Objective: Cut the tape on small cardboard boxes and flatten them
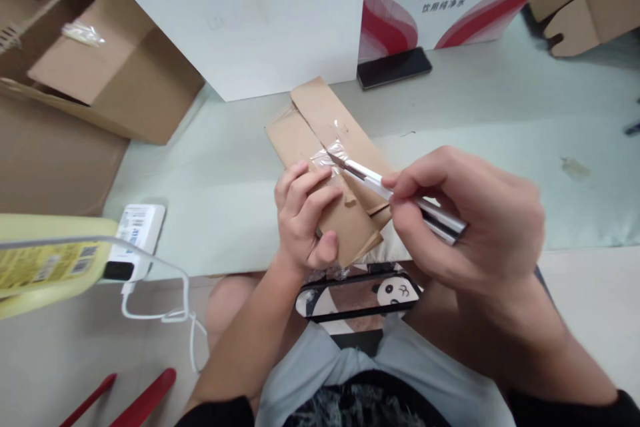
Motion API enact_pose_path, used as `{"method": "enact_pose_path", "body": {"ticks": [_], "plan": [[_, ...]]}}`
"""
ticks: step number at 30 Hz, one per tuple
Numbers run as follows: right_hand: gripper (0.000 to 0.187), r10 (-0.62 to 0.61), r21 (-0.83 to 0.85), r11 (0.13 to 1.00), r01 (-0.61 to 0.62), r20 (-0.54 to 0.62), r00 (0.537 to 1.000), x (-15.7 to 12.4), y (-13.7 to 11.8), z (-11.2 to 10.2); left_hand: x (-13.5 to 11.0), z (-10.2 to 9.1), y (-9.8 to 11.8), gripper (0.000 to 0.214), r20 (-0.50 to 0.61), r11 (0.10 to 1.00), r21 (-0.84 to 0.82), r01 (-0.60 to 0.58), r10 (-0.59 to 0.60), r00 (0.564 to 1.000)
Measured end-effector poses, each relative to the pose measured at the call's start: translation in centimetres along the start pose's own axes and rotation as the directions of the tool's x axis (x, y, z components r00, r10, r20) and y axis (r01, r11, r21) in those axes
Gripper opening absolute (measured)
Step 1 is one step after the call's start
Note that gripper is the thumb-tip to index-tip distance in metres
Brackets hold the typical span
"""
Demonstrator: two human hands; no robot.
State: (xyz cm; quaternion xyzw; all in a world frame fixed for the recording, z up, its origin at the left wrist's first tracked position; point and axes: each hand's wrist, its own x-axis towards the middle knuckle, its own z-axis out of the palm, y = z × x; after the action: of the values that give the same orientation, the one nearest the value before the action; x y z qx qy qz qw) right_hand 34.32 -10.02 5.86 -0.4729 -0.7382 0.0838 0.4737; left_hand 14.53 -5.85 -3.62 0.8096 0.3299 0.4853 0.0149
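A flattened brown cardboard box (pixel 350 121) lies slanted at the front edge of the table. Clear tape (pixel 336 148) crosses the seam between its flaps. My left hand (pixel 306 217) grips the box's near left side, fingers curled over the top and thumb at the lower edge. In my right hand (pixel 467 220) is a utility knife (pixel 373 180) with a white and silver handle, pinched between thumb and fingers. The blade tip touches the tape at the seam, or hovers just over it; I cannot tell which.
A white carton (pixel 250 20) stands behind, with a black phone (pixel 395 68) before it. Open cardboard boxes (pixel 150 73) are at the left. A white power strip (pixel 143 233) with a cable and a yellow bottle (pixel 55 260) sit at the left front. A panda-print case (pixel 360 297) rests on my lap.
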Motion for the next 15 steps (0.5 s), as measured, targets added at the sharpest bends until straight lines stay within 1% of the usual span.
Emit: {"method": "enact_pose_path", "body": {"ticks": [5, 8, 12, 15], "plan": [[0.018, 0.016, 0.009, 1.0, -0.017, 0.051, 0.999, 0.1, 0.6, 0.4, -0.1, -0.1, 0.0, 0.047, 0.003, 1.0, -0.02, 0.013, -0.013, 1.0], [0.018, 0.01, 0.018, 1.0, -0.011, 0.05, 0.999, 0.1, 0.7, 0.4, 0.0, -0.1, 0.0, 0.045, -0.009, 0.998, -0.056, -0.002, 0.001, 1.0], [0.018, -0.011, -0.004, 1.0, 0.012, 0.071, 0.997, -0.1, -0.2, -0.3, 0.1, 0.0, -0.1, 0.045, -0.022, 0.999, -0.034, -0.015, 0.014, 1.0], [0.019, 0.015, -0.024, 1.0, -0.012, 0.1, 0.995, -0.1, -1.3, -1.1, 0.3, 0.0, -0.1, 0.044, -0.039, 0.999, -0.023, -0.024, 0.024, 0.999]]}}
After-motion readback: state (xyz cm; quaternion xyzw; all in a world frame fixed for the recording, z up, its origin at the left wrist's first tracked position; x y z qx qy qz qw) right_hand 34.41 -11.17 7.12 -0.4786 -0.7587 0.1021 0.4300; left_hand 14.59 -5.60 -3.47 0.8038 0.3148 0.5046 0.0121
